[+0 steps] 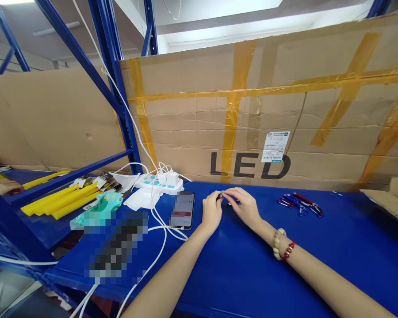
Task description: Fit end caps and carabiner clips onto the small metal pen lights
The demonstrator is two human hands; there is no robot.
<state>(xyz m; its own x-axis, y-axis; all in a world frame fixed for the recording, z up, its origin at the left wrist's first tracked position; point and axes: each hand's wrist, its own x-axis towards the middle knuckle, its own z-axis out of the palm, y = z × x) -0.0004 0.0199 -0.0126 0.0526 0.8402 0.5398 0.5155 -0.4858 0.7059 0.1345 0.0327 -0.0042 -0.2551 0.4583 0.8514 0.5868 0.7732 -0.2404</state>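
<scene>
The blue table (239, 278) runs out beneath my forearms, its front edge low in my view, and spreads on between them and off to the right. At my left lies a device (119, 245), too blurred to make out, with white cables (165, 238) looping between it and the phone (185, 207), whose screen I cannot read. Just right of the phone, my left hand (213, 212) pinches a small dark piece (220, 195); my right hand (244, 207) meets it there with fingers drawn narrow, though I cannot tell whether they grip it too. Red and blue clips (301, 204) lie well to the right, with a carton (389, 205) at that edge. Leftward are a green pack (101, 205) and yellow tubes (66, 201); behind the phone sits a white power strip (175, 187). A taped cardboard sheet (189, 132) closes the back edge, printed "LED" in black, its label (275, 146) too small to read. Blue posts (111, 57) rise at left towards a pale ceiling.
</scene>
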